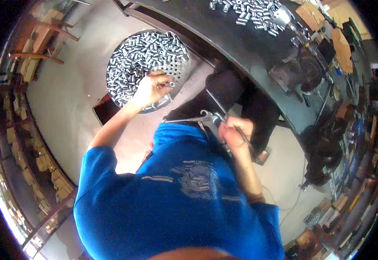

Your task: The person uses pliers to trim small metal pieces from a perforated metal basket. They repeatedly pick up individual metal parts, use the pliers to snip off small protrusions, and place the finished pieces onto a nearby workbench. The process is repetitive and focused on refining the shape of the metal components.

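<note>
My left hand (151, 90) is over the near right part of a round perforated metal tray (178, 69) heaped with small shiny metal sleeves (154, 47). Its fingers are closed on one short metal sleeve (171, 84), whose open end shows. In front of my right thigh, my right hand (238, 130) is closed around a long thin metal rod (216, 101), which slants up and to the left. Beside that fist lies a silvery metal piece with hooked ends (212, 115); whether the fist also grips it I cannot tell. A thin bar (182, 120) runs left from it across my lap.
A dark workbench (249, 56) crosses from upper middle to right, with another pile of metal sleeves (254, 13) on it. Cardboard pieces (343, 50) and dark machine parts (306, 71) lie farther right. A wooden chair (45, 39) is at upper left; stocked shelves (37, 173) line the left.
</note>
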